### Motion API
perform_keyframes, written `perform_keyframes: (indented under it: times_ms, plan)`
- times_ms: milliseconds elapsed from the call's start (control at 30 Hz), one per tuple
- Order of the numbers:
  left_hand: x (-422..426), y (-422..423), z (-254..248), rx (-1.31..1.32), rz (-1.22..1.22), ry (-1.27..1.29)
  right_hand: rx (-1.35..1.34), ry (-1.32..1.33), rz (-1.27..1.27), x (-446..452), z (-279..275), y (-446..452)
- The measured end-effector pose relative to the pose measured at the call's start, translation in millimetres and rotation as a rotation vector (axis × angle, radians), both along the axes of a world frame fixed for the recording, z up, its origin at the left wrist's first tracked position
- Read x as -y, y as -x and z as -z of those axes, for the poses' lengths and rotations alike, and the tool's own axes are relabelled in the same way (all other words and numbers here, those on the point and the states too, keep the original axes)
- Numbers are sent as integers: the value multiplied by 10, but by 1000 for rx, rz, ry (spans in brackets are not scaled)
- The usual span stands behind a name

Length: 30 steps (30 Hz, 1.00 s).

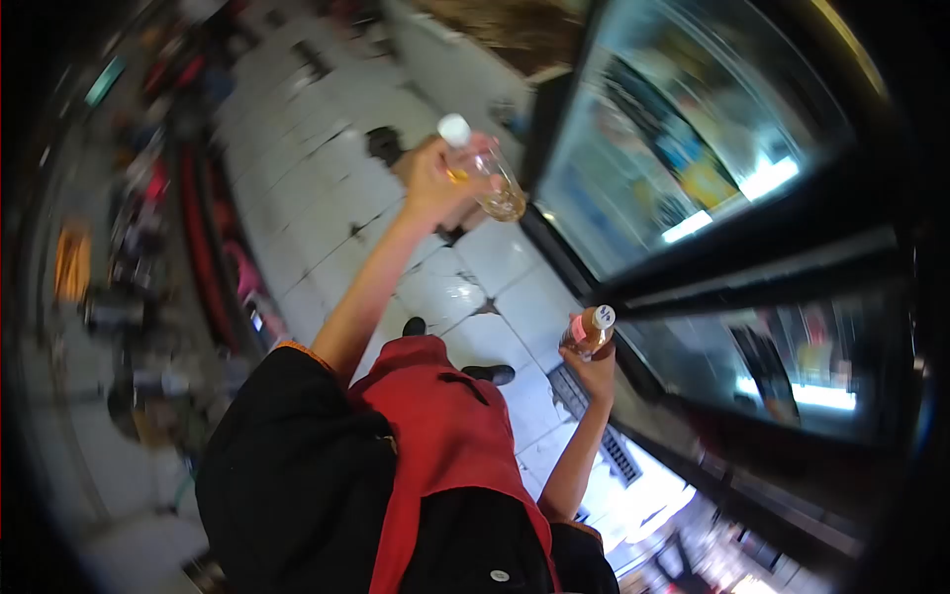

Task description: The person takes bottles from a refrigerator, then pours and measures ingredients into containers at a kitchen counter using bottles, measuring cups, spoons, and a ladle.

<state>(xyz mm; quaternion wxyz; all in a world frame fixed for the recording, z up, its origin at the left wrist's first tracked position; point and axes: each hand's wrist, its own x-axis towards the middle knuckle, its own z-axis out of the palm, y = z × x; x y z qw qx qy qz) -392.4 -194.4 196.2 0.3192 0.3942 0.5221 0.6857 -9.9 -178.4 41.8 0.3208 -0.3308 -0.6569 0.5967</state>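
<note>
My left hand, stretched out ahead, is wrapped around a clear bottle with a white cap. Some yellowish liquid shows in that bottle, which tilts with its cap toward the upper left. My right hand grips a smaller bottle of brown liquid by its lower part. This one has a white cap with dark writing on top and a pinkish label. The two bottles are apart, both near the glass-fronted coolers.
Glass-fronted coolers with dark frames stand along the right side. White floor tiles with dark cracks lie below. Blurred shelves or counters with mixed items line the left. A dark floor grate lies beyond my right forearm.
</note>
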Motion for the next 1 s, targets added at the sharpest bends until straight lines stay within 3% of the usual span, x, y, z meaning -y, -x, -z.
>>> perform_keyframes:
  times_ms: [100,167,233,267,367,400,467,567,700,833,867,967,1000]
  plan:
    - [886,593,603,109,-266,-4,177,96,-198,352,214,871]
    - [1537,974,1104,-34,-407,139,196,209,-316,657,537,1447]
    - [2170,1273,1668,-61,-489,116,231,246,-484,953,669,2086]
    - [2501,1379,1705,-99,-510,190,234,309,-585,1118,717,2425]
    - [3376,1694,2015,-118,-605,380,233,177,-809,1520,1066,3379]
    - [3635,1849,2028,-87,-645,372,246,214,-852,1657,1113,3688]
    - [4123,2076,2004,-102,-688,611,303,239,-936,1956,975,4264]
    - [4625,2518,2016,-63,-739,672,391,178,-1033,2347,738,5076]
    - [5000,3180,1949,-59,-762,683,298,252,-1212,2743,808,5935]
    - [5130,3878,2115,-45,-870,616,401,351,-1317,2889,926,6696]
    - [5143,4085,2166,-46,-918,564,453,231,-1354,2897,902,6914]
    - [5220,4868,2114,-17,-964,558,449,296,-1385,2929,1003,7565]
    - [5269,5176,2120,-17,-945,572,398,193,-1401,2968,957,7851]
